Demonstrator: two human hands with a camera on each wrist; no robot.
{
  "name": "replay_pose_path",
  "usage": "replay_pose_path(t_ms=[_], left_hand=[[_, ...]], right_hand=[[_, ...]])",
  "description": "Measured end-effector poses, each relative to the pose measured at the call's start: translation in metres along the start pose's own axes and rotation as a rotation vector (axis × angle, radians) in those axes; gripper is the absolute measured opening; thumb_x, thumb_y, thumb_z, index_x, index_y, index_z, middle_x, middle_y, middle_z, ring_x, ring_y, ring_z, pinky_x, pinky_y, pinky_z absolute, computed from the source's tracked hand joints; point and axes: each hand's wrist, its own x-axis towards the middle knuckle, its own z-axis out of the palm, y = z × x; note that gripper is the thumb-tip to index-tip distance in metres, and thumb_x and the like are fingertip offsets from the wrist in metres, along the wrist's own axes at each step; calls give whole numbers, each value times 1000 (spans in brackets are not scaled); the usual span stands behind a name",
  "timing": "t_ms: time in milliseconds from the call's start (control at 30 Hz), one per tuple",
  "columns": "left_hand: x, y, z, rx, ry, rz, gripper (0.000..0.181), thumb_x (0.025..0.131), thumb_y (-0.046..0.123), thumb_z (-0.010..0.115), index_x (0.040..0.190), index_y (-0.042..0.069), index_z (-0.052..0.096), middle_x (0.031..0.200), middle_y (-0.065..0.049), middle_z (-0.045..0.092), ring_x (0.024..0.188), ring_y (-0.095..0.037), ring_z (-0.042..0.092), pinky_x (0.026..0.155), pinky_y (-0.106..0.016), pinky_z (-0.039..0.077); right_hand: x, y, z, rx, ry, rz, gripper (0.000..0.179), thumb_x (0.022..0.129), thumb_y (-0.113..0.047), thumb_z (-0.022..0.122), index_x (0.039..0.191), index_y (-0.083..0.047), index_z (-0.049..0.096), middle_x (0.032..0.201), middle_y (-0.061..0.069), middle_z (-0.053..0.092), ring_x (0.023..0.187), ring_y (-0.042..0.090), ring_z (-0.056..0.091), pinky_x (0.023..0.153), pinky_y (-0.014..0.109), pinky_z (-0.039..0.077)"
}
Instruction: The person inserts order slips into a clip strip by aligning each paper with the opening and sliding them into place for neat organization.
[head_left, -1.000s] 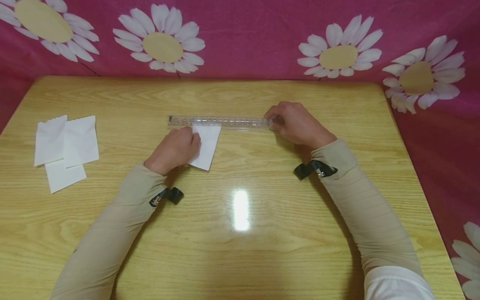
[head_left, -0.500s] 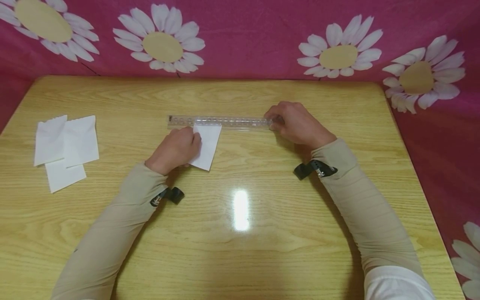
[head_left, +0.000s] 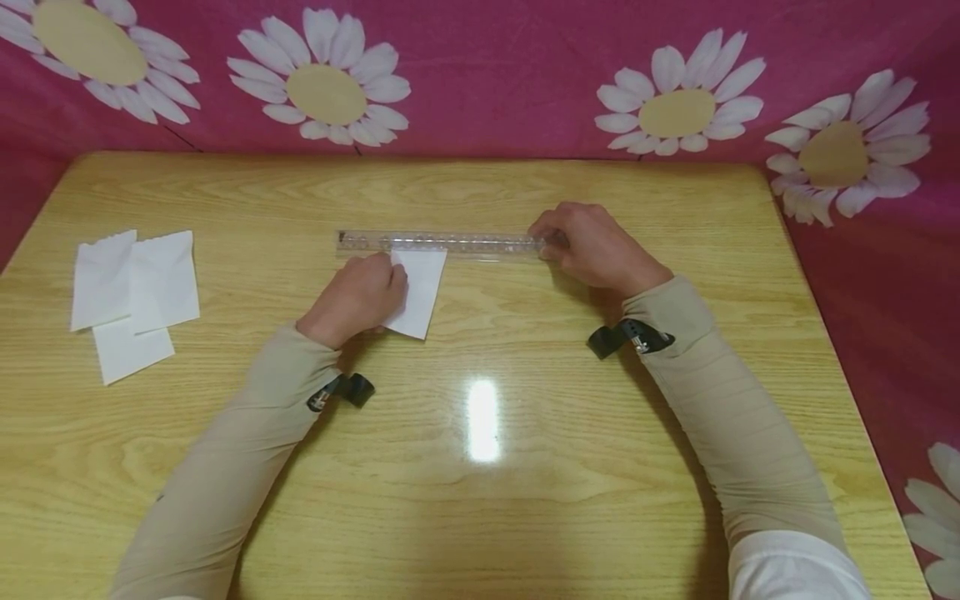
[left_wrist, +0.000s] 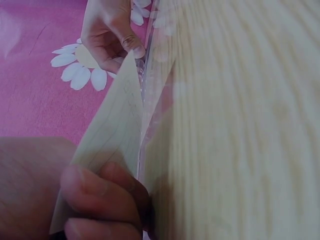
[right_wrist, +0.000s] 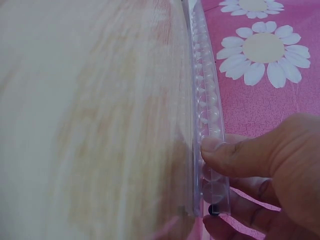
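A long clear plastic strip (head_left: 465, 242), ruler-like with a row of round shapes, lies across the far middle of the table. My right hand (head_left: 592, 250) grips its right end; in the right wrist view the thumb presses on top, with fingers at the far side and end. My left hand (head_left: 360, 292), fingers curled, pinches the left side of a small white sheet of paper (head_left: 423, 292) just below the strip. The paper's top edge meets the strip. Faint marks show on the paper (left_wrist: 120, 110) in the left wrist view. My palm hides its left part.
Three white paper pieces (head_left: 165, 279) overlap at the left of the wooden table (head_left: 480, 517). A pink cloth (head_left: 495, 75) with white daisies stands behind the table's far edge. Light glares on the tabletop near the middle.
My left hand and the paper have slid slightly to the right along the strip. The right hand and the strip stay about where they were.
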Motion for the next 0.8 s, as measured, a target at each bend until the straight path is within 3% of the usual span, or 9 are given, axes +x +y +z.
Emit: replay_pose_path(t_ms=[567,800], left_hand=[[-2,5,1,-57,-12,-56,41,108,25,26,88,5,55,66,-8,59,47,-19,57,62,-33,49],[-2,6,3,-56,20,-47,42,108,25,26,87,4,56,66,-9,60,45,-19,59,62,-32,49]], right_hand=[[0,-2,-1,-2,-6,-5,28,97,-7,67,125,-4,71,116,16,72,109,31,68,99,46,55],[0,-2,-1,6,-6,-5,28,97,-6,67,125,-4,71,114,17,72,109,32,68,98,47,55]])
